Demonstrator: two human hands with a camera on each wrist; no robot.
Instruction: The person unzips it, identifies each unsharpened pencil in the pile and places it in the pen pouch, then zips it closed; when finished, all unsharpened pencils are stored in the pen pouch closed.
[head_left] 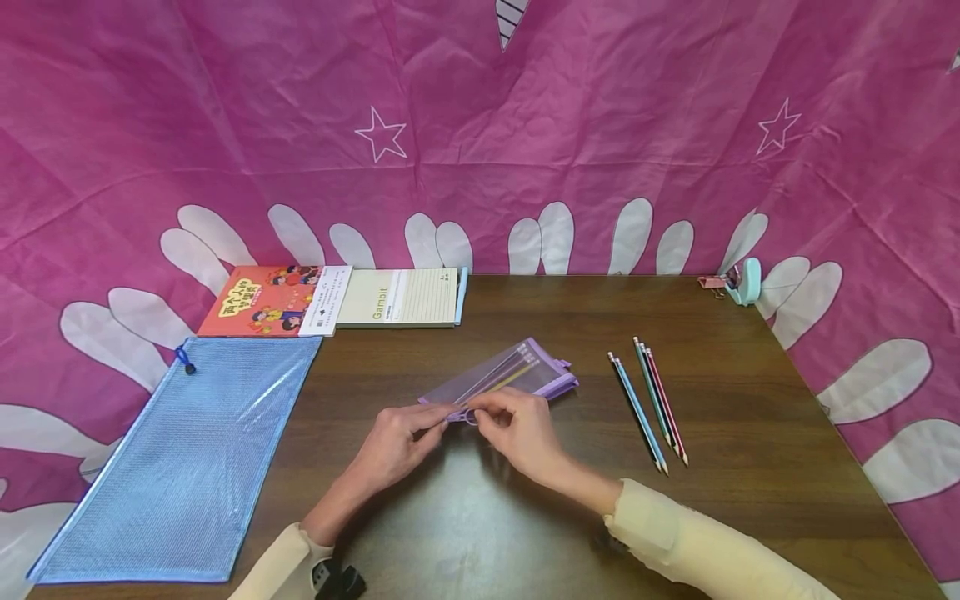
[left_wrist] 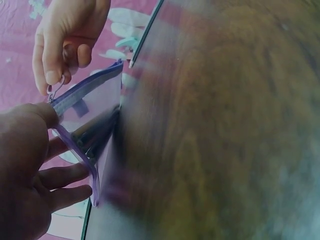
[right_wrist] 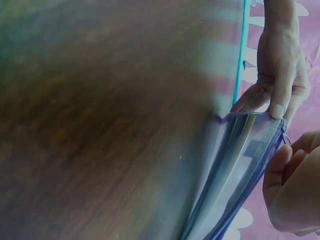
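A see-through purple zip pencil pouch [head_left: 480, 375] lies slanted mid-table, with several pencils [head_left: 517, 363] visible inside, one of them yellow. My left hand [head_left: 397, 442] pinches the pouch's near left corner between thumb and fingers. Beside it, my right hand [head_left: 517, 429] pinches the zipper's ring pull [left_wrist: 59, 86] at that same corner. In the right wrist view the purple zipper [right_wrist: 250, 192] runs along the pouch's edge away from the pull. Right of the pouch, several loose pencils [head_left: 641, 412] lie in two small groups.
A blue mesh zip bag [head_left: 180, 458] lies flat at the left. Behind it are a red picture book [head_left: 262, 304] and a lined notebook [head_left: 416, 296]. A mint-green item [head_left: 748, 282] and a pink clip [head_left: 711, 282] sit at the far right corner, before a pink cloth backdrop [head_left: 585, 125].
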